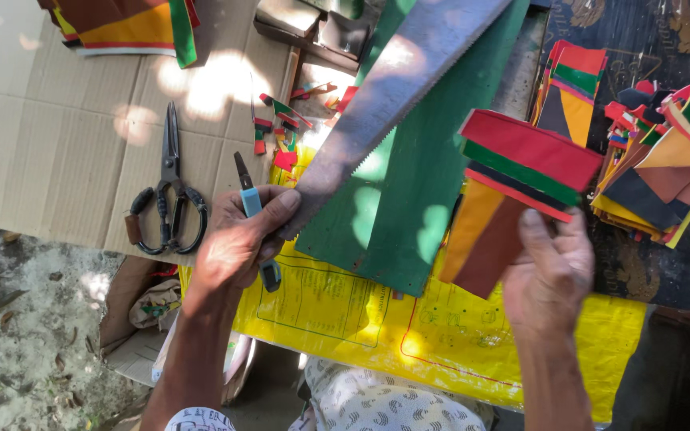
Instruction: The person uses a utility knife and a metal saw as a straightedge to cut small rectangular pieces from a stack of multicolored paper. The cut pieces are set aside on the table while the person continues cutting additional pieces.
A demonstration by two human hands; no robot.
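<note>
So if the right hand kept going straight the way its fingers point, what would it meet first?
Probably the green board: the right hand points up and leftward, raising a stack of coloured sheets over its right edge. Depth is unclear, so it may pass above.

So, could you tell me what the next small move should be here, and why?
Probably lowering the stack of coloured pieces onto the green board. The right hand holds it lifted beside the board, while the left hand grips a blue utility knife and steadies the saw blade lying across the board like a straightedge. Nothing sits under the blade to cut yet.
</note>
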